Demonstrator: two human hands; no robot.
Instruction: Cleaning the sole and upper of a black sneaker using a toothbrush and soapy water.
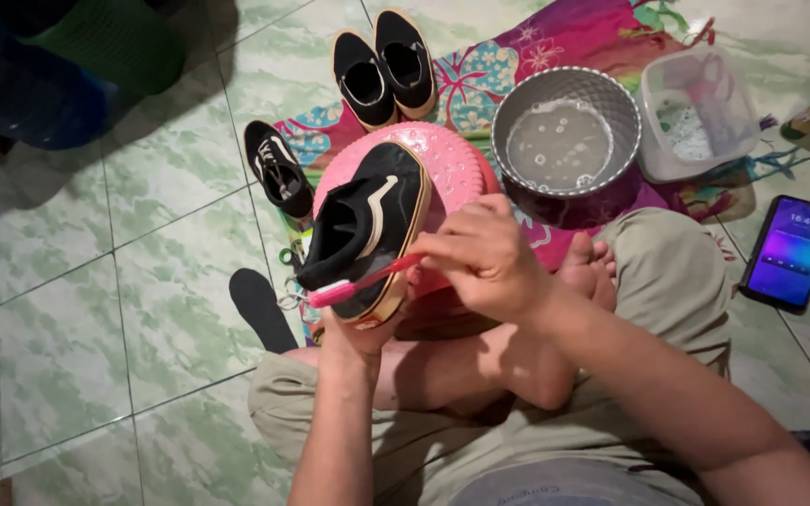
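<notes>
Left hand (360, 330) grips black shoe (367, 225) from beneath; right hand (485, 255) pinches pink toothbrush (360, 284). Shoe looks light, soft-sided, likely wet; sole firmest hold.

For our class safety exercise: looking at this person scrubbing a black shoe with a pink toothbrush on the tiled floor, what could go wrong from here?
1. The grey metal bowl of soapy water sits beside the bare foot; a knock could tip it.
2. The lit smartphone lies on the green tiled floor nearby, so splashes might reach it.
3. The left hand props the black canvas shoe from beneath while the right hand works the pink toothbrush; it could slip.
</notes>
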